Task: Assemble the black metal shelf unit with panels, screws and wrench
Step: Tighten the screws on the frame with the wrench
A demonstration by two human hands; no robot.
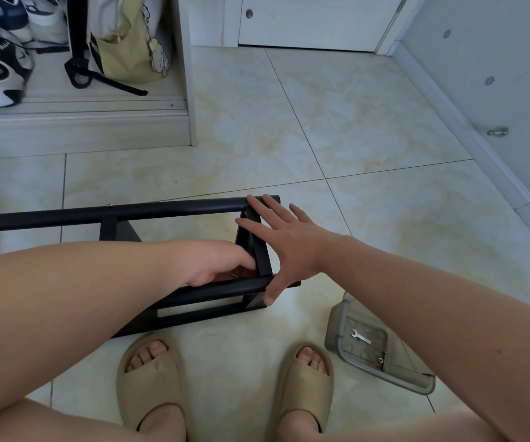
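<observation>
The black metal shelf frame (168,208) lies on its side on the tiled floor, with two long tubes and a black panel between them at the right end. My right hand (284,240) lies spread over that end panel, fingers straight on the far tube, thumb on the near tube. My left hand (219,264) reaches inside the frame with fingers curled against the inner side of the panel; whatever they hold is hidden. A small silver wrench (360,335) lies in a grey plastic tray (416,382) to the right.
My feet in beige slippers (149,378) stand just in front of the frame. A white shoe cabinet (82,129) with sneakers and a yellow bag stands at the back left. A white door and a wall close the back and right.
</observation>
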